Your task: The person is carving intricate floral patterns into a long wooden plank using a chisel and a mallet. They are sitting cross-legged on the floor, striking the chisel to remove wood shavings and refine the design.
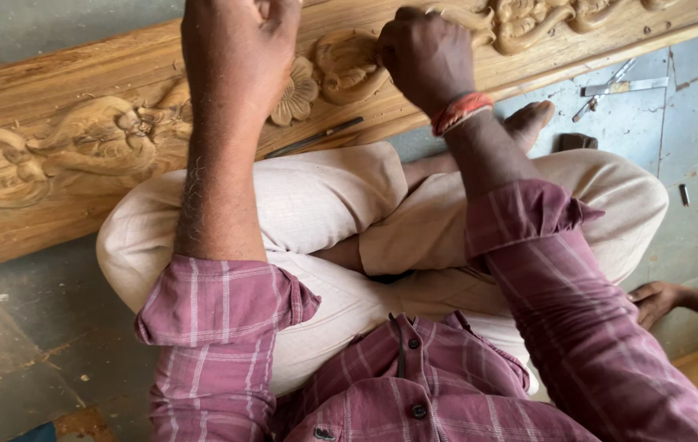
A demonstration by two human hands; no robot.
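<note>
Left hand (234,49), fisted with its back to the camera, presses on the near-middle of the carved wooden plank (62,151); whether it encloses a tool cannot be told. Right hand (424,57), also curled shut, rests on a scroll of the relief, apparently pinching something small, though the object itself is hidden. Both forearms reach out over the crossed legs (324,205) in pale cloth trousers, so that the plank lies directly ahead on the floor (29,327), running diagonally from lower left to upper right. Its golden timber carries rounded flowers and leafy scrolls in raised, matte relief. A slender dark tool (316,137) lies along the plank's near edge. Beyond it, metal tools (619,86) rest on the worn grey floor. Another person's hand (656,301) rests at the right edge.
</note>
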